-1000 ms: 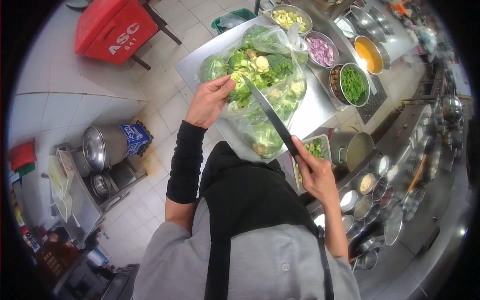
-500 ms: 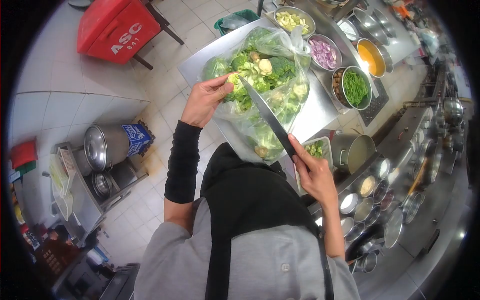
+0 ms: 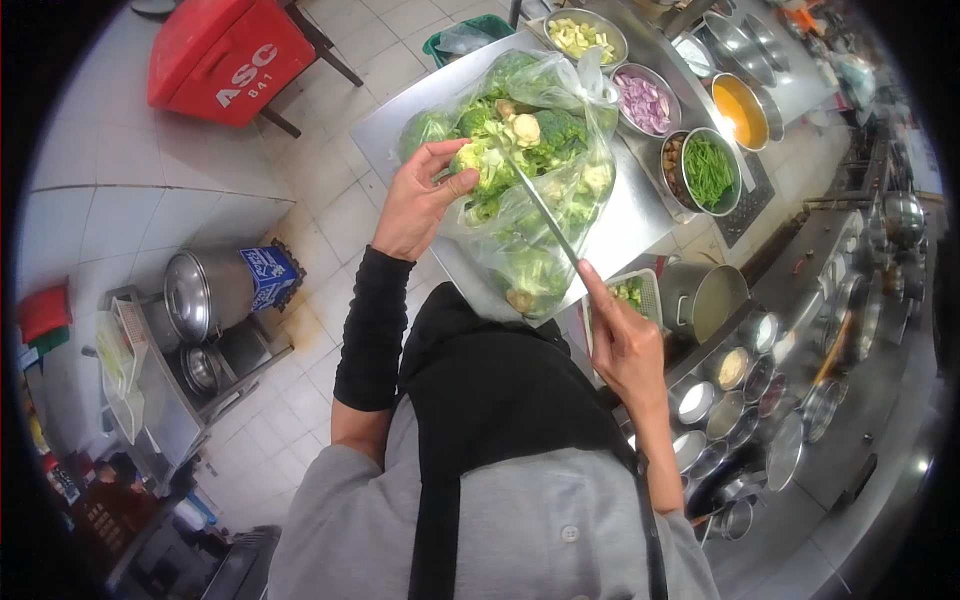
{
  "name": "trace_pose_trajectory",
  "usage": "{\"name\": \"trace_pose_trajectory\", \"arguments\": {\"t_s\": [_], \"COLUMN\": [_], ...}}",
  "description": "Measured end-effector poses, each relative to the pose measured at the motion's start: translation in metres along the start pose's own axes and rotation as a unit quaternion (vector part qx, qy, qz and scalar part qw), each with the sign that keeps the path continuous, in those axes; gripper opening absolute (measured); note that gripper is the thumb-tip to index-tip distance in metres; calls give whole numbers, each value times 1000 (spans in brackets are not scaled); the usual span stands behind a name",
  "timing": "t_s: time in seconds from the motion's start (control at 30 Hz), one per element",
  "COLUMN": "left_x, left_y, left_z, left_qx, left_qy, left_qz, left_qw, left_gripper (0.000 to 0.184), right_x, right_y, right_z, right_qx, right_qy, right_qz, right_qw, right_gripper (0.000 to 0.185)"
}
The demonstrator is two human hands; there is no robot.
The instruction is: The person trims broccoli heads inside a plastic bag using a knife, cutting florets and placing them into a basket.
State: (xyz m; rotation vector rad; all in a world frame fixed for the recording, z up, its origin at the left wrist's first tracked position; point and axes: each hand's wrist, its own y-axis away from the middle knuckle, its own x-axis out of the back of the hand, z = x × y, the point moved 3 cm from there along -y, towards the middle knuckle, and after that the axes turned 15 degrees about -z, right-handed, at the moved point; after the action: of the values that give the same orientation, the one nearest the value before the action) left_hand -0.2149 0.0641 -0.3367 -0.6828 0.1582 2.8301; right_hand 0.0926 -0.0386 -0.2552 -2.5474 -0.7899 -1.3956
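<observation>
My left hand (image 3: 415, 208) is closed on a pale green broccoli piece (image 3: 474, 160), thumb and fingers pinching its near side. In my right hand (image 3: 628, 345) is a long knife (image 3: 543, 208), its handle within the wrapped fingers and its blade slanting up and left. The blade is seen nearly edge-on, with its tip beside the broccoli piece. Beneath both lies a clear plastic bag (image 3: 560, 88) of broccoli heads (image 3: 562, 135), opened out on a steel table (image 3: 385, 118). Whether the blade touches the piece I cannot tell.
Steel bowls of pale chopped vegetable (image 3: 580, 40), sliced purple onion (image 3: 645, 103) and cut green vegetables (image 3: 710, 170) stand at the right. Near my right hand are a white basket (image 3: 652, 300) and a large pot (image 3: 715, 305). A red box (image 3: 225, 70) stands at upper left.
The knife has turned from showing its broad side to nearly edge-on, and its tip has moved slightly right. My left hand has shifted slightly right, still on the broccoli piece.
</observation>
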Motion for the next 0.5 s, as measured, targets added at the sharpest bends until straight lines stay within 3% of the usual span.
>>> {"name": "trace_pose_trajectory", "arguments": {"t_s": [0.2, 0.3, 0.4, 0.5], "left_x": [-4, -4, -1, 1], "left_y": [0, 1, 4, 7], "left_z": [10, 14, 19, 16], "left_qx": [-18, -39, -31, -44], "left_qy": [-43, -52, -40, -90], "left_qz": [28, 32, 24, 37], "left_qw": [998, 997, 998, 994], "left_gripper": [50, 50, 52, 50], "right_x": [7, 8, 10, 9], "right_y": [15, 14, 15, 15], "right_z": [7, 12, 27, 16], "right_qx": [-10, -20, -188, -80], "right_qy": [22, -78, -69, -108], "right_qz": [-37, -47, -34, -18], "right_qw": [999, 996, 979, 991], "right_gripper": [82, 79, 73, 67]}}
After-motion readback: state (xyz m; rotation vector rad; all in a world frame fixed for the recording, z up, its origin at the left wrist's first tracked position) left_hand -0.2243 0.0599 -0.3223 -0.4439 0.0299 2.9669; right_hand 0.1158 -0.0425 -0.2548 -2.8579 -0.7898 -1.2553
